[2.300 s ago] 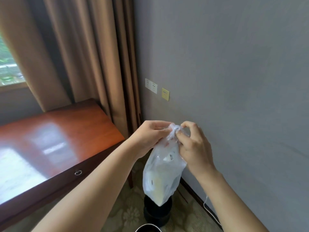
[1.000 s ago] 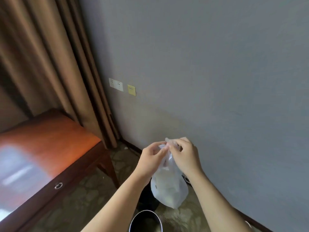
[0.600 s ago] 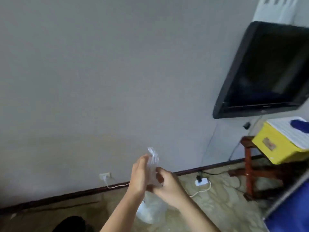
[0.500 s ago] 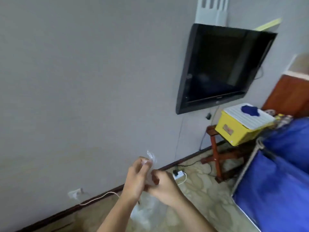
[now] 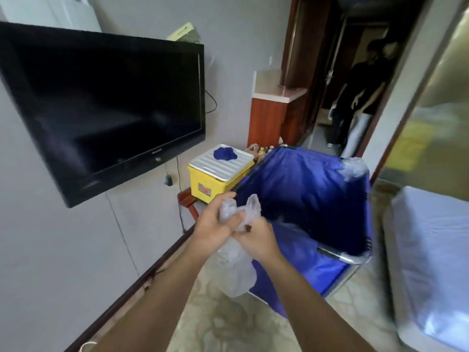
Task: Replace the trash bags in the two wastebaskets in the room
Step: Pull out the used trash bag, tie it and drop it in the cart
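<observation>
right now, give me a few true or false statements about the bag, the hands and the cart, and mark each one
1. Both hands hold the clear trash bag at its gathered top. True: the left hand and right hand each have a grip there.
2. The bag already lies inside the blue cart. False: it hangs from the hands at the cart's near corner.
3. A yellow box with a white lid stands beyond the hands. True.
4. The TV stands on the floor. False: it is mounted on the wall.
5. The bag is black. False: it is clear plastic.
</observation>
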Tool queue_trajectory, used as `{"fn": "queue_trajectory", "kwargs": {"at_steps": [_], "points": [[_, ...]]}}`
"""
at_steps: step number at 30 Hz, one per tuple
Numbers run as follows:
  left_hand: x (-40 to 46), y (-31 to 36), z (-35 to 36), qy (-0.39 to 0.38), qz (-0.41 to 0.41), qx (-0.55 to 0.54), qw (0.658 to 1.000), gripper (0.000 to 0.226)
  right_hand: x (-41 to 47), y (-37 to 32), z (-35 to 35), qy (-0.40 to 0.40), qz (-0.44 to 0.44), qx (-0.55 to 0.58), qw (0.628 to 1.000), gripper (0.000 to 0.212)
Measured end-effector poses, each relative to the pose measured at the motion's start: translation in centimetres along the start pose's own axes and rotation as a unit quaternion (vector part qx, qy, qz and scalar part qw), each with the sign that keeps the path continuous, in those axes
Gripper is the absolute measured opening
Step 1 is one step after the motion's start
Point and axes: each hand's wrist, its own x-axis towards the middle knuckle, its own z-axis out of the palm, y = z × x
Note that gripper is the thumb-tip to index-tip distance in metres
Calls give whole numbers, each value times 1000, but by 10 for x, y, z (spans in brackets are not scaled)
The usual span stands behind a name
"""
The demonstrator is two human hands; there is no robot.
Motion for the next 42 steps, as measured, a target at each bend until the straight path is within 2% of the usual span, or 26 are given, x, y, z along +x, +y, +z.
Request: {"fn": "queue_trajectory", "kwargs": {"at_steps": [2,5,8,12,14,15,17,18,20,22,24,25,29,34,39,42], "points": [[39,4,44,-15,14,-5,1000,51,29,23,-40,29,28,12,999,21],[90,5,101,-50,28,-34,998,46,71,49,-96,64,79,18,995,19],[131,1,143,-112,28,-49,992,50,110,79,-139,80,119,79,987,19],[192,-26,186,-172,10,17,985,58,156,119,-186,105,107,136,979,36],[223,-41,208,-177,-15,69,982,50,183,137,-206,100,81,140,982,40],[237,-47,221,-168,-22,84,982,42,198,147,-214,90,72,138,984,34],[267,-61,251,-115,-15,118,986,25,231,173,-230,49,66,106,991,8],[283,-68,266,-92,-15,140,986,23,249,191,-239,25,67,77,994,11],[319,-86,293,-100,-45,198,974,23,280,221,-262,-19,99,13,995,44],[350,-109,315,-153,-92,244,953,23,302,252,-289,-89,142,-86,982,73],[375,-132,339,-207,-115,288,928,39,321,285,-317,-150,170,-161,961,78],[385,-142,354,-217,-130,297,921,44,329,300,-329,-163,191,-161,954,77],[415,-157,431,-191,-167,235,938,28,366,357,-375,-128,220,-161,953,54],[472,-156,555,-167,-115,187,961,21,439,449,-445,-26,217,-182,959,28],[546,-171,665,-36,-78,168,982,15,542,557,-519,54,192,-171,965,23],[577,-174,723,-1,-104,191,976,16,575,595,-546,62,161,-175,969,24]]}}
